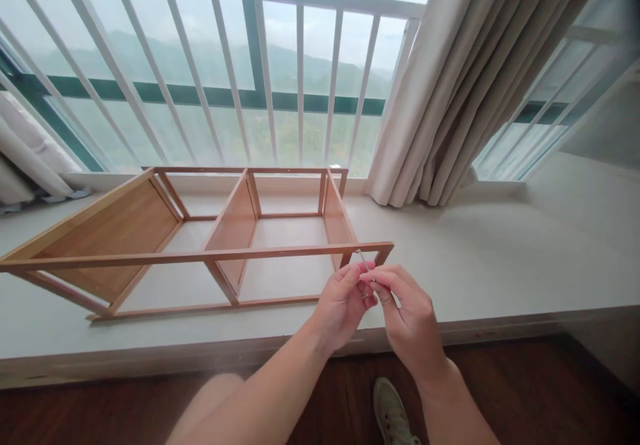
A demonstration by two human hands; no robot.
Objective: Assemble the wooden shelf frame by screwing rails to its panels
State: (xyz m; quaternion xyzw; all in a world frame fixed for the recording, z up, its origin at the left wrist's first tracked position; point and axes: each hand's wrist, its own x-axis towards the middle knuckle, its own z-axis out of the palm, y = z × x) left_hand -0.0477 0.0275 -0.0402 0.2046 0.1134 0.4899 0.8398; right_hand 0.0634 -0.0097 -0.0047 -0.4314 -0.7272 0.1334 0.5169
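Observation:
A wooden shelf frame point(280, 253) with three panels lies on its side on the white window ledge. Near the right end of its front rail, my two hands meet around a thin metal hex key point(363, 260). The key's upper tip is at the rail; whether it sits in a bolt is too small to tell. My right hand point(407, 305) pinches the key's lower part between thumb and fingers. Beside it, my left hand point(344, 302) is closed with curled fingers at the key, which hide part of it. A small metallic glint shows by the left fingers.
The white ledge point(500, 258) ends in a front edge above a dark wood floor point(505, 378). Behind are white window bars point(300, 78) and a beige curtain point(440, 98). Another curtain point(30, 145) hangs at left. A shoe point(391, 410) stands below my hands.

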